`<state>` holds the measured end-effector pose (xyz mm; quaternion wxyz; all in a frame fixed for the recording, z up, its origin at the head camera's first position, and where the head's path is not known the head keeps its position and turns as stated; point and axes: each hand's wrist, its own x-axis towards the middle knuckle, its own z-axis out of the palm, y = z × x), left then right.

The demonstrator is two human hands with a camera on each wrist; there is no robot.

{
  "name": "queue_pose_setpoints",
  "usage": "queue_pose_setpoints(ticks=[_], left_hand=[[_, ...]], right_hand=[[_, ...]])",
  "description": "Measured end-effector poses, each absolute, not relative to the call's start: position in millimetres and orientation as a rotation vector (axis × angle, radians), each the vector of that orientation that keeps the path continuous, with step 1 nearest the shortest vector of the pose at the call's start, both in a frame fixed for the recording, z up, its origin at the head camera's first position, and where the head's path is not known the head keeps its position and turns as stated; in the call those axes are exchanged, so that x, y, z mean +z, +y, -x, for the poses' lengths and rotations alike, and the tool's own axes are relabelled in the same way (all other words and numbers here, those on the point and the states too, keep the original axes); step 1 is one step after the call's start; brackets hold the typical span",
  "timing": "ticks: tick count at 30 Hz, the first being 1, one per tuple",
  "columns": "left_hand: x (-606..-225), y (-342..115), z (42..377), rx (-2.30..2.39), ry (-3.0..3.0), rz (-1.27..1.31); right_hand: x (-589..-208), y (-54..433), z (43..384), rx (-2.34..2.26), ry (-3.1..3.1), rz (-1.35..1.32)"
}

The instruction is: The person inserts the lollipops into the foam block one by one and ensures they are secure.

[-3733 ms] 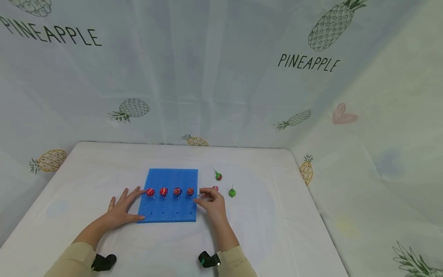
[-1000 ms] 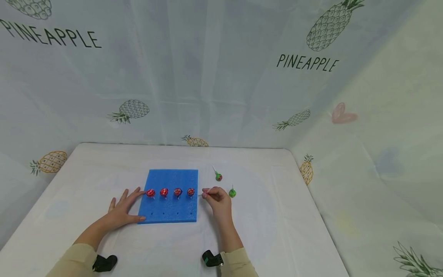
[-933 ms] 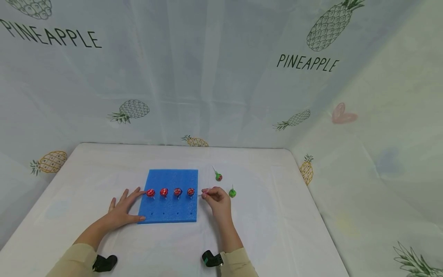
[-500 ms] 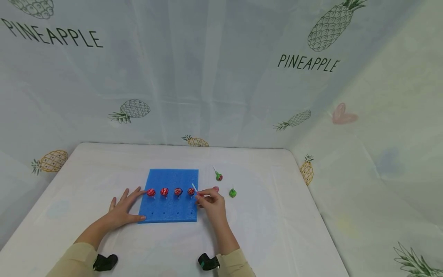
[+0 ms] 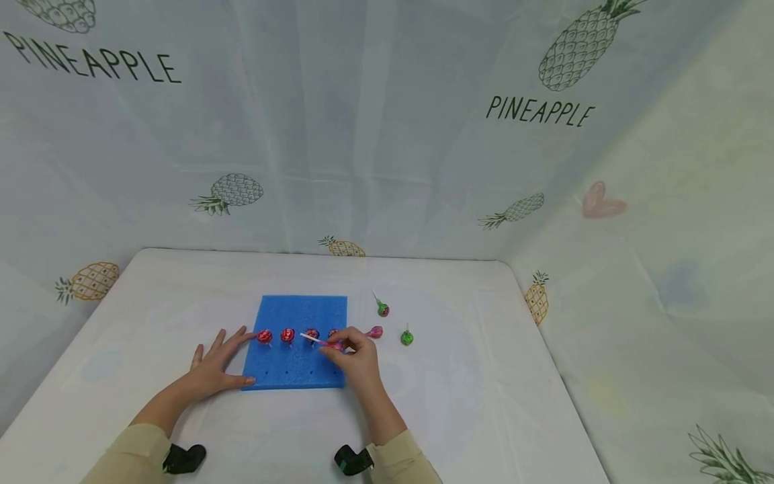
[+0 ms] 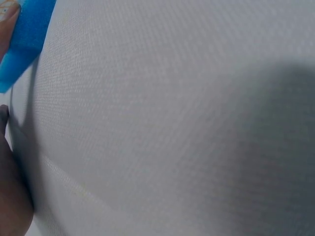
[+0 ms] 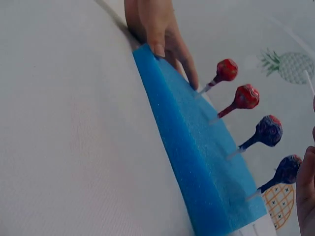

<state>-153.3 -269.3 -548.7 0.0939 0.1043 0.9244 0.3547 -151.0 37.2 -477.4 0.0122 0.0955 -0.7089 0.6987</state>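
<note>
A blue foam block [image 5: 302,308] lies on the table. Several wrapped lollipops stand in a row across it: two red ones [image 7: 246,96] and two dark blue-and-red ones [image 7: 268,131], sticks down in the foam. Small holes show in front of that row. With fingers spread, my left hand [image 5: 211,370] rests against the block's left edge, its thumb on the near corner. My right hand [image 5: 358,359] pinches a pink lollipop [image 5: 334,346] above the block's right part. Its white stick points left, and the fingers partly cover its head. The right wrist view catches only part of that hand.
Right of the block lie another pink lollipop [image 5: 375,332], a green-and-red lollipop [image 5: 383,309] and a green lollipop [image 5: 407,337]. A white cloth covers the table [image 5: 471,403]. Pineapple-printed curtains [image 5: 387,134] hang behind and at the right.
From beside the block, my right hand has moved left over it with the pink lollipop, whose stick has swung up and round to the left. Another pink lollipop is uncovered. The left hand stays put.
</note>
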Motion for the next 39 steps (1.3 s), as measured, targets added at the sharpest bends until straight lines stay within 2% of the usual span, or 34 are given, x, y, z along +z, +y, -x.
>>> queue_pose_setpoints(ticks=[12, 25, 39], left_hand=[[-551.8, -270.4, 152.9, 1.038, 2.756, -0.306], [-553.7, -271.4, 152.6, 1.021, 2.767, -0.298], [-549.5, -269.9, 153.7, 1.023, 2.761, -0.303]], right_hand=[[-506.1, 15.3, 162.8, 2.101, -2.321, -0.263], [-497.4, 3.4, 166.1, 2.037, -2.425, -0.490], [-491.7, -6.4, 172.4, 2.020, -2.451, -0.582]])
